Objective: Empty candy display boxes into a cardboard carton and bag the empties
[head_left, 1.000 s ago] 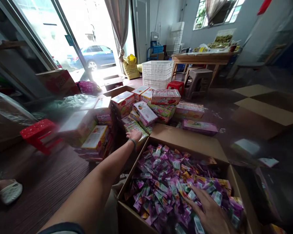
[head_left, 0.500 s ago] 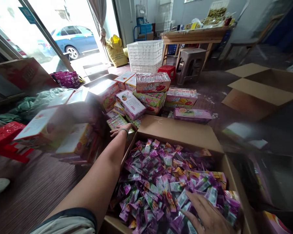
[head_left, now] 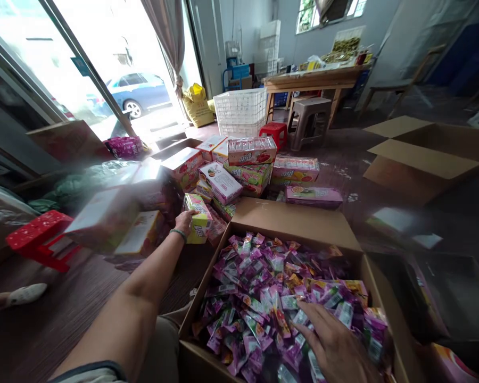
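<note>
My left hand (head_left: pixel 184 221) reaches out to the pile of candy boxes and grips a yellow-green box (head_left: pixel 198 217), lifted and tilted off the pile. My right hand (head_left: pixel 335 348) lies flat with fingers spread on the purple candy packets (head_left: pixel 263 287) that fill a big open cardboard carton (head_left: pixel 291 215) in front of me. Stacked pink, green and red candy boxes (head_left: pixel 250 150) stand just beyond the carton.
A red stool (head_left: pixel 38 236) stands at the left, and another person's foot in a white shoe (head_left: pixel 26 293) shows at the left edge. An open empty carton (head_left: pixel 423 157) is at the right. White basket (head_left: pixel 241 109), grey stool (head_left: pixel 309 119) and wooden table (head_left: pixel 311 82) stand behind.
My left hand lay on the box pile before; now it has closed on a yellow-green box and pulled it up and towards me. My right hand stayed on the packets.
</note>
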A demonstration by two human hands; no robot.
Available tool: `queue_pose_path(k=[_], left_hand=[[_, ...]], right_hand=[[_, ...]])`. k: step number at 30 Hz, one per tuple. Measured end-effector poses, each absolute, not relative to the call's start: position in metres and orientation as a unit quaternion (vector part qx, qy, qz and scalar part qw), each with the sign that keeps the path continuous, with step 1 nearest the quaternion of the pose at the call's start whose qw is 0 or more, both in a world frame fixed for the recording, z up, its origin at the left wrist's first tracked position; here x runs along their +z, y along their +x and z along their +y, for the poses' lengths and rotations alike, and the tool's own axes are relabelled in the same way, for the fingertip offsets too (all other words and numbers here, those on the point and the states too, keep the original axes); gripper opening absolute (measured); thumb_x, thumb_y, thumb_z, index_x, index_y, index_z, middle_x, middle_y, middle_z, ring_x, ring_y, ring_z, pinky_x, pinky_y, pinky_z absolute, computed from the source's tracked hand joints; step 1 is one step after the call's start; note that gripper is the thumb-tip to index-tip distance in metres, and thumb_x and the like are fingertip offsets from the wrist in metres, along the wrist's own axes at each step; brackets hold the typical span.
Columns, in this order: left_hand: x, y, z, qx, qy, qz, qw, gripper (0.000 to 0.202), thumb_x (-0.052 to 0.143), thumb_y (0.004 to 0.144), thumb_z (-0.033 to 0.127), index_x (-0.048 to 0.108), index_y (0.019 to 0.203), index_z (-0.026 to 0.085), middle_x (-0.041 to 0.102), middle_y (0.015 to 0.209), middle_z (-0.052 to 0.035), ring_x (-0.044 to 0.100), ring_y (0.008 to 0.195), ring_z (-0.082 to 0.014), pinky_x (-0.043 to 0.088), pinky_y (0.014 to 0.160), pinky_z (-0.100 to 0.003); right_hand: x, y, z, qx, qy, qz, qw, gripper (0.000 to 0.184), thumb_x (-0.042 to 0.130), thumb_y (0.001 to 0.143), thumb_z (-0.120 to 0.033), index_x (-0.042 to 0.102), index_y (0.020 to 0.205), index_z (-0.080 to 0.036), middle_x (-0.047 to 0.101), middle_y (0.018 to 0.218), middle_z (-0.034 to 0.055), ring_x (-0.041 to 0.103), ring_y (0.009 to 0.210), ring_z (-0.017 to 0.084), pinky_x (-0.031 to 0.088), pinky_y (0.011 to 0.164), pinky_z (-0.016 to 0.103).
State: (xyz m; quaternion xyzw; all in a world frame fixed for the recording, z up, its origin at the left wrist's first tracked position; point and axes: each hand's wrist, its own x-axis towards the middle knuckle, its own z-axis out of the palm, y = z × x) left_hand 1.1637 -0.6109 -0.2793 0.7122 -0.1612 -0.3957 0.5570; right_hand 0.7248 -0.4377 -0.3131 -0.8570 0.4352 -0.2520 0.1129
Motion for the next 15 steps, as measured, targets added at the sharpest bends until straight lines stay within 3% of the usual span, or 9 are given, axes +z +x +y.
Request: queue_pose_path(k=[3,6,9,12,15], left_hand=[[-0.240,1.151,-0.568,-0.449,0.666,-0.198,0.562,0.038,0.067,0.060,0.013,0.067,0.099,0.010,0.066,0.068,-0.0055,0.061,0.055,-0.0199,0.051,0.056,-0.032],[-0.217,1.118,-0.520,-0.541,0.578,-0.247,0.559,0.044,0.068,0.058,0.011,0.069,0.102,0.011,0.071,0.072,-0.0063,0.062,0.053,-0.0185,0.052,0.054,-0.029],[-0.213,1.072,-0.475,-0.667,0.466,-0.251,0.525,0.047,0.068,0.063,0.015,0.069,0.110,0.010,0.075,0.076,-0.0081,0.068,0.058,-0.0208,0.057,0.058,-0.029],[-0.218,1.027,-0.445,-0.778,0.395,-0.242,0.425,0.058,0.068,0.064,0.017,0.067,0.122,0.009,0.077,0.079,-0.0085,0.073,0.065,-0.0241,0.059,0.063,-0.030],[-0.228,0.994,-0.434,-0.820,0.415,-0.192,0.344,0.057,0.071,0.065,0.022,0.067,0.119,0.008,0.075,0.071,-0.0082,0.072,0.060,-0.0250,0.057,0.057,-0.030]], right_hand=[[-0.298,0.736,-0.441,-0.304,-0.765,0.500,0.268,0.038,0.051,0.099,-0.050,0.072,0.116,-0.023,0.077,0.111,0.0092,0.075,0.100,0.027,0.062,0.077,0.035],[-0.278,0.749,-0.444,-0.346,-0.601,0.534,0.484,0.049,0.060,0.090,-0.067,0.073,0.110,-0.024,0.077,0.108,0.0098,0.073,0.102,0.029,0.058,0.087,0.040],[-0.264,0.761,-0.444,-0.401,-0.412,0.485,0.659,0.064,0.075,0.075,-0.073,0.071,0.114,-0.024,0.076,0.116,0.0105,0.069,0.112,0.030,0.054,0.096,0.042],[-0.259,0.768,-0.441,-0.462,-0.288,0.390,0.743,0.069,0.091,0.058,-0.065,0.072,0.110,-0.025,0.074,0.121,0.0083,0.067,0.116,0.030,0.053,0.094,0.042],[-0.258,0.768,-0.435,-0.518,-0.241,0.333,0.750,0.063,0.098,0.051,-0.053,0.073,0.099,-0.023,0.077,0.110,0.0068,0.069,0.108,0.030,0.053,0.093,0.044]])
